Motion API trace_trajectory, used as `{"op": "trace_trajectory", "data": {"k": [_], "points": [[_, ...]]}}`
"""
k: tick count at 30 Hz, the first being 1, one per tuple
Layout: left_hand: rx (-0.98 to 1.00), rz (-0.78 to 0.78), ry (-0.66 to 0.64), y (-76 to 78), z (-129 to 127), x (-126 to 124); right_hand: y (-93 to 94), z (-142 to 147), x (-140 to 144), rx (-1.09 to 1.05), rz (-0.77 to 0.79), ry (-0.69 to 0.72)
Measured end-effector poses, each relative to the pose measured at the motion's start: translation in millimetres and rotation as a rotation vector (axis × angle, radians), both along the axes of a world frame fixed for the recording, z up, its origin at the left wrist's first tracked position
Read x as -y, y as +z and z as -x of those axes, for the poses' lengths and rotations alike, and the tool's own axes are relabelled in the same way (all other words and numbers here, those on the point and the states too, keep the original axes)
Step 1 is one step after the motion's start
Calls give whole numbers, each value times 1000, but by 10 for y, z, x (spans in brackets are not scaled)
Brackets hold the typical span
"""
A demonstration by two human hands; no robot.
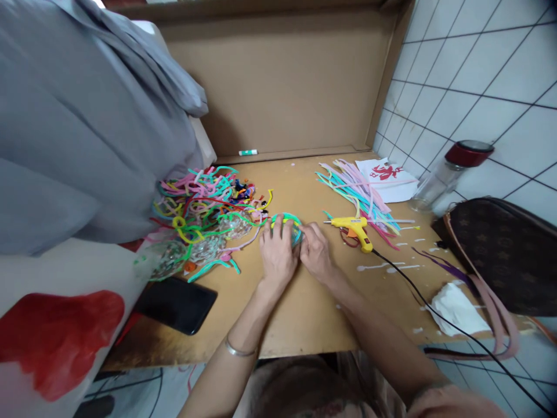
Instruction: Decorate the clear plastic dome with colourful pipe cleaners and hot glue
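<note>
- Here, both hands meet mid-counter [304,313] on a small ring of green and yellow pipe cleaners [287,223].
- The left hand [278,252] cups over it, fingers curled around; the right hand [315,252] pinches its right edge.
- Likely very light, fuzzy and easily bent; best held at the rim with fingertips, gently, lest it deform.
- A yellow glue gun [354,227] lies just right.

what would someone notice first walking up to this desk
Most likely the bright tangle of pipe cleaners heaped left of centre on the cardboard tabletop. Right beside it, the left hand and right hand close together around a small green-and-yellow pipe cleaner piece. Just right of the hands lies a yellow glue gun, its black cord running off toward the near right edge.
</note>
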State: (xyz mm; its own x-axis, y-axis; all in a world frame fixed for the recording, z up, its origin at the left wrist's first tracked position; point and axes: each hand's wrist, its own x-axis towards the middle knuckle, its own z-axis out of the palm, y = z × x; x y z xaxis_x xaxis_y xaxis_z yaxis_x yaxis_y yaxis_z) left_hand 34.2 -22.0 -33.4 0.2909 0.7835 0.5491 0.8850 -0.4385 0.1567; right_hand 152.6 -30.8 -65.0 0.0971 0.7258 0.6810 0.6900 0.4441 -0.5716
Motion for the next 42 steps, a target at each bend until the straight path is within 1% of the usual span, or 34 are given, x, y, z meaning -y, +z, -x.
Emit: {"op": "trace_trajectory", "data": {"k": [8,12,18,23,29,42], "points": [[-32,7,3,14,-3,11,18,11,-4,9,-14,-22],[-23,20,-4,7,4,7,7,1,-9,6,-5,-4],[-17,-8,-8,-4,8,2,18,9,-4,15,-35,-13],[-21,-7,6,-6,1,-4,22,12,-5,11,-28,-16],[-62,19,27,7,-4,9,22,7,-4,8,-17,-15],[-71,42,42,61,-32,30,7,-2,-7,5,-23,-22]]}}
